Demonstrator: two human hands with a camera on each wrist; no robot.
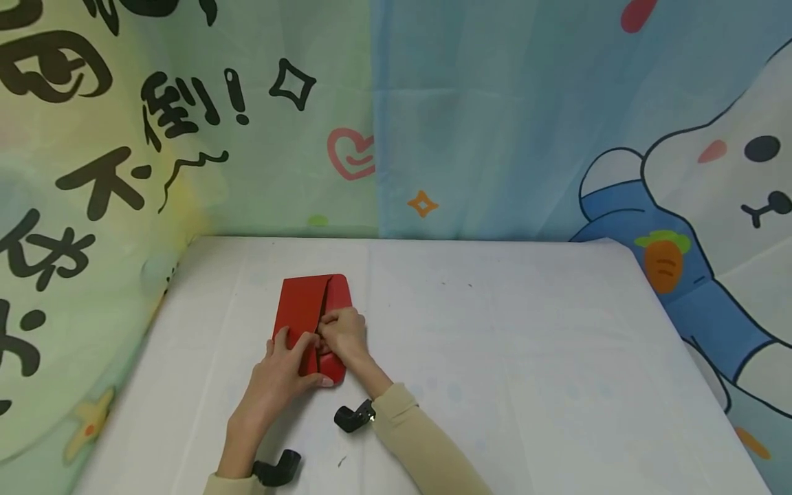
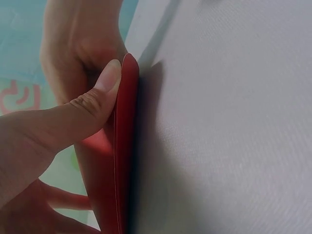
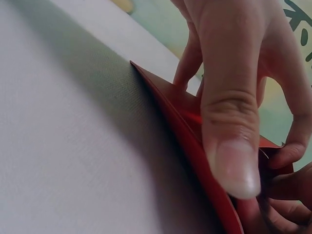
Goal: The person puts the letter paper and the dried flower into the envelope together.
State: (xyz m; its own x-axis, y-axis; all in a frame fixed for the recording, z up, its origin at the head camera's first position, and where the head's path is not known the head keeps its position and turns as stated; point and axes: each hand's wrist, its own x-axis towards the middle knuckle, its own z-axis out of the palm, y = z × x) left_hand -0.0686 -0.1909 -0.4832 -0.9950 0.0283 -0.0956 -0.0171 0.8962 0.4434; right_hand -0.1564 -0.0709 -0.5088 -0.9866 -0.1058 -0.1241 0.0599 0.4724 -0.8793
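A red envelope (image 1: 300, 302) lies on the white-covered table, its rounded flap (image 1: 337, 292) folded out to the right. My left hand (image 1: 275, 371) holds the envelope's lower part, thumb at the near edge and index finger bent at the mouth. In the left wrist view the left thumb (image 2: 90, 105) rests along the red edge. My right hand (image 1: 346, 335) has its fingers curled at the mouth, over the flap side. Those right fingers (image 3: 290, 187) meet the left index finger in the right wrist view. Whatever they may pinch inside is hidden; a dark strip or shadow shows there.
A white cloth (image 1: 526, 357) covers the table. Black wrist cameras (image 1: 278, 469) sit on both wrists, close above the cloth. A small dark scrap (image 1: 342, 461) lies near the front. Printed curtains (image 1: 470, 124) stand behind and beside the table.
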